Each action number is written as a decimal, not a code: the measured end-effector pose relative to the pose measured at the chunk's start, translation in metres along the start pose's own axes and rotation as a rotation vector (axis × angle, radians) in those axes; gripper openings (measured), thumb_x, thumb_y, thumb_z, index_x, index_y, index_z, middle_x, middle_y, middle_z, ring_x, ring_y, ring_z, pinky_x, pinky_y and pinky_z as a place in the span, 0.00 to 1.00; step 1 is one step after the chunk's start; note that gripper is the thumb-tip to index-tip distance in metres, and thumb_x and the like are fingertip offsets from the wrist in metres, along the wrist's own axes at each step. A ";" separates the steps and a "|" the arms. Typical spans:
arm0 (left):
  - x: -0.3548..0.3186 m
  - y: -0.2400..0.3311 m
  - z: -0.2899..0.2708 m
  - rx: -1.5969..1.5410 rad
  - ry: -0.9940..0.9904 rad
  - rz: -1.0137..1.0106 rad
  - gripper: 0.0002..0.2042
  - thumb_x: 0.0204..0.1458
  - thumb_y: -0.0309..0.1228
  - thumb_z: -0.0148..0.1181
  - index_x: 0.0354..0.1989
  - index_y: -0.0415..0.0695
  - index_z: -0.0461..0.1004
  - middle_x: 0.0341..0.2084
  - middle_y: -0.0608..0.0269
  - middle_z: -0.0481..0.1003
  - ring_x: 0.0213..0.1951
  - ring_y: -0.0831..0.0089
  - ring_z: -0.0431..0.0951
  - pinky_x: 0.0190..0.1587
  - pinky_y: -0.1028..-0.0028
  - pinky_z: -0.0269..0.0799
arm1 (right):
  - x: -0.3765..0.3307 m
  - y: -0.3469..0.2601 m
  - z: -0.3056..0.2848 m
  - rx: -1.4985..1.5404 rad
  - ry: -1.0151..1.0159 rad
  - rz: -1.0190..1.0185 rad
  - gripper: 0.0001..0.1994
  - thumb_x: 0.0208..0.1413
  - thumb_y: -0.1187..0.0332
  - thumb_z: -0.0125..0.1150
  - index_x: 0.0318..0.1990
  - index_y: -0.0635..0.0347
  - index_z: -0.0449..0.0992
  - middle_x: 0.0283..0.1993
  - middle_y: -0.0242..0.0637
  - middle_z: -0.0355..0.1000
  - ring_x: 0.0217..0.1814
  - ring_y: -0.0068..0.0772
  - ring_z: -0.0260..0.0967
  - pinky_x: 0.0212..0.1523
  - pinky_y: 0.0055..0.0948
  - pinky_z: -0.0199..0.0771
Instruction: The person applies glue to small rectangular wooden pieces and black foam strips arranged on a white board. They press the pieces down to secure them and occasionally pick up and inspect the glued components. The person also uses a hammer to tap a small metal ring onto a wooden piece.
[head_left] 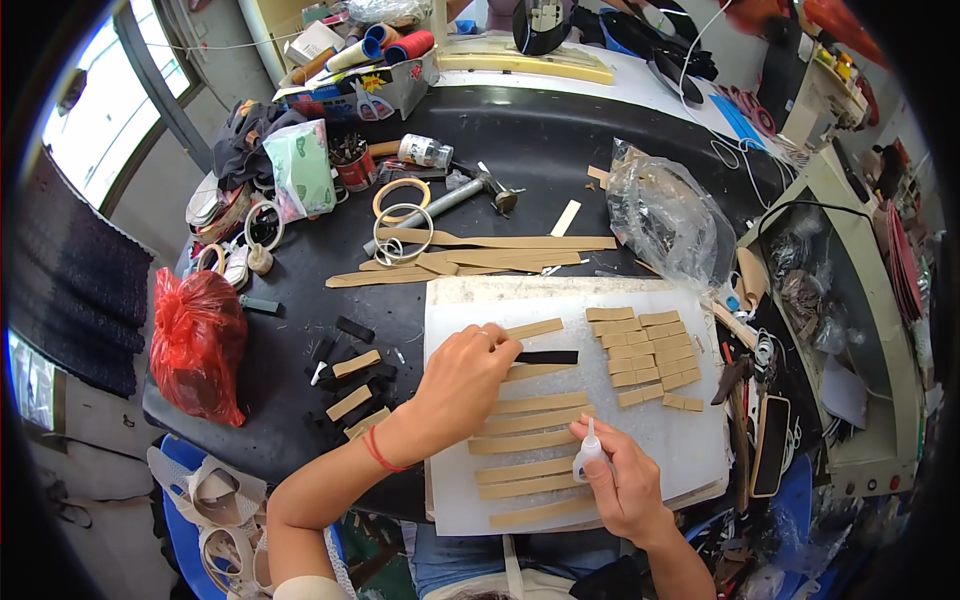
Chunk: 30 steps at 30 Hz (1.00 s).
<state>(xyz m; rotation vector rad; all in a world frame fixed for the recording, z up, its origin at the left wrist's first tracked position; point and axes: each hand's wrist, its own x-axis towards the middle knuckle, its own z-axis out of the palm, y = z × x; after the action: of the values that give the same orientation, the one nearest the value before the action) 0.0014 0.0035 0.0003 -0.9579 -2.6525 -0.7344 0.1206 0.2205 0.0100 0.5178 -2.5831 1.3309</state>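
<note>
On a white board (650,460), my left hand (465,375) has its fingers pinched together at the left end of a black strip (550,357). That strip lies over a tan strip, whose lower edge shows; the fingertips are partly hidden. Just above is another tan strip (535,328), its left end close to my fingers. My right hand (628,485) holds a small white squeeze bottle (590,455) with its thin nozzle pointing up. Several tan strips (525,440) lie in a column between my hands. To the right, short tan looped pieces (635,350) sit in rows.
Black and tan pieces (350,403) lie left of the board, near a red plastic bag (198,345). Beyond the board are long tan strips (470,262), tape rings (402,200), a hammer (490,185) and a clear plastic bag (670,210). Tools and a phone (770,445) line the right edge.
</note>
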 end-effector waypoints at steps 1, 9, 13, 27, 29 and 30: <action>0.000 0.001 0.000 0.041 -0.027 -0.018 0.14 0.42 0.17 0.57 0.40 0.38 0.76 0.36 0.57 0.76 0.39 0.60 0.76 0.41 0.65 0.73 | 0.002 0.000 0.000 0.002 -0.003 0.000 0.14 0.62 0.69 0.55 0.50 0.70 0.69 0.50 0.51 0.75 0.54 0.52 0.73 0.55 0.40 0.71; -0.020 0.026 0.016 0.038 0.034 0.032 0.19 0.53 0.29 0.60 0.51 0.32 0.72 0.52 0.45 0.72 0.54 0.52 0.73 0.57 0.62 0.69 | 0.004 0.003 0.004 0.034 -0.003 -0.013 0.14 0.62 0.69 0.55 0.50 0.70 0.69 0.49 0.52 0.76 0.54 0.53 0.73 0.54 0.40 0.72; -0.035 0.043 0.021 0.119 -0.018 -0.084 0.30 0.55 0.44 0.59 0.56 0.28 0.67 0.57 0.39 0.68 0.61 0.49 0.65 0.62 0.58 0.62 | 0.004 0.007 0.005 0.022 -0.005 -0.022 0.14 0.62 0.69 0.55 0.50 0.70 0.69 0.49 0.52 0.76 0.53 0.53 0.74 0.53 0.39 0.72; -0.020 0.035 0.021 0.027 -0.127 -0.060 0.36 0.61 0.49 0.48 0.63 0.24 0.55 0.65 0.31 0.55 0.68 0.41 0.52 0.68 0.47 0.44 | 0.007 0.008 -0.002 0.064 0.075 0.050 0.13 0.65 0.66 0.51 0.47 0.69 0.68 0.48 0.50 0.77 0.54 0.52 0.73 0.53 0.39 0.73; -0.003 0.017 0.018 0.083 -0.084 -0.081 0.36 0.61 0.48 0.48 0.64 0.24 0.55 0.65 0.32 0.54 0.69 0.42 0.51 0.69 0.48 0.43 | 0.005 0.009 -0.002 0.081 0.076 0.092 0.13 0.66 0.65 0.51 0.47 0.69 0.68 0.48 0.50 0.77 0.55 0.52 0.73 0.53 0.39 0.73; -0.001 0.014 0.017 0.059 -0.148 -0.107 0.34 0.62 0.47 0.48 0.64 0.25 0.54 0.65 0.34 0.55 0.69 0.44 0.52 0.69 0.48 0.42 | 0.005 0.008 -0.002 0.096 0.072 0.113 0.13 0.66 0.65 0.51 0.47 0.69 0.68 0.48 0.50 0.77 0.55 0.52 0.73 0.53 0.39 0.73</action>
<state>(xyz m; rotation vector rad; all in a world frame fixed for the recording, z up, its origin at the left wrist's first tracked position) 0.0106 0.0214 -0.0091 -0.8934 -2.8560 -0.6251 0.1125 0.2257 0.0067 0.3366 -2.5334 1.4864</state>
